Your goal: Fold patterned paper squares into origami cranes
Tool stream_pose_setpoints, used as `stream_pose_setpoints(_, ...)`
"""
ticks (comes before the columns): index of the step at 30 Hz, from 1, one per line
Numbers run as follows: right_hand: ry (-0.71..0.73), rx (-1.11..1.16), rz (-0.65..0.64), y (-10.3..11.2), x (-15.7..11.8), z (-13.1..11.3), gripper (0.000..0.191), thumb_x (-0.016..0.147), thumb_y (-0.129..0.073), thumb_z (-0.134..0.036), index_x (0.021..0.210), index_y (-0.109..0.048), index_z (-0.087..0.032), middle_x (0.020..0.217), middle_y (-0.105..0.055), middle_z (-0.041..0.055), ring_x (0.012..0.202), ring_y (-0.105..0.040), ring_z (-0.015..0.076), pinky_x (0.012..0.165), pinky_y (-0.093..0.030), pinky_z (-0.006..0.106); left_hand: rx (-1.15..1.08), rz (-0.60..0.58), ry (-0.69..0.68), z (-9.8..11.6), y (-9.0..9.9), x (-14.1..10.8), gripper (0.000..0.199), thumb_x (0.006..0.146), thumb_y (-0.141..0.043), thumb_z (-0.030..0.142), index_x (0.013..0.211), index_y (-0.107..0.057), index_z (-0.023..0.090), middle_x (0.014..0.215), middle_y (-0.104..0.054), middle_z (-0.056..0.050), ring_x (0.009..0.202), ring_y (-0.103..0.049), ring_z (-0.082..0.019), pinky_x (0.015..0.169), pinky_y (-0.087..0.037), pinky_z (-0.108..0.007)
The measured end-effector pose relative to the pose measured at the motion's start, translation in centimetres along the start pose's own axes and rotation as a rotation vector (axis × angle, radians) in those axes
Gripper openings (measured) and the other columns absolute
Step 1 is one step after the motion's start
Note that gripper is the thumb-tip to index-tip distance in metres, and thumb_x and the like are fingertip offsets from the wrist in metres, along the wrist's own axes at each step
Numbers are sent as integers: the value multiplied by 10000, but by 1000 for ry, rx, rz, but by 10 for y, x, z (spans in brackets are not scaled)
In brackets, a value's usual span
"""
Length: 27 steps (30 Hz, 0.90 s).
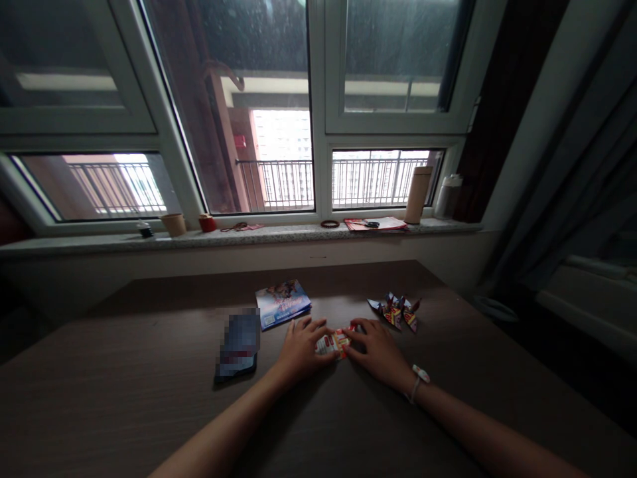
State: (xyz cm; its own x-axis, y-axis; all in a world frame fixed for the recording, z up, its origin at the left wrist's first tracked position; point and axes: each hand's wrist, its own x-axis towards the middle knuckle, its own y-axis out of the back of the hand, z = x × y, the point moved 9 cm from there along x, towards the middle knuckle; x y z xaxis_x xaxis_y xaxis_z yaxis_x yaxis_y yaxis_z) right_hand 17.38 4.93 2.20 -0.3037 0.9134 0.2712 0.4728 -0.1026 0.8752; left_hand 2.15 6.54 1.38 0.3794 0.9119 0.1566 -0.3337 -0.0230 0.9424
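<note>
Small red-and-white folded paper (331, 344) lies on the dark wood-grain table (448, 378), lower centre of frame, between the left hand (301, 350) and right hand (373, 352). Both hands narrow, fingers curled in, fingertips on its two ends, apparently pressing it down on the tabletop; firmness of hold cannot be told. Fold detail mostly hidden under the fingers. Just upper right of the right hand, a cluster of folded paper figures (395, 312). Above the left hand, a glossy printed booklet (283, 303); lower left of that, a pixelated object (239, 345), unreadable.

Risks: paper this small could slide on the smooth tabletop under uneven pressure. Too much fingertip force could crease it off-line or tear it. A careless move right could knock the figures, and the white wristband (421, 374) could catch them.
</note>
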Motion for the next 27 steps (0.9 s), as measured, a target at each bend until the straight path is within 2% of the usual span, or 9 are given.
stream_pose_setpoints(22,-5,0,4,0,1,1,364,873,-590,-429,1225,-648,-355,1324,-567,36,1207,-471,258,1038,-355,400,7,-4,2,2,3,1,497,754,-678,565,1219,-627,397,1437,-515,24,1357,-364,-355,1139,-195,-610)
stream_pose_setpoints(27,5,13,11,1,0,-1,354,875,-589,-420,1215,-656,-349,1312,-576,41,1203,-478,259,1038,-360,408,32,-12,-7,2,1,1,488,772,-665,563,1242,-603,448,1447,-501,31,1360,-358,-358,1127,-187,-633)
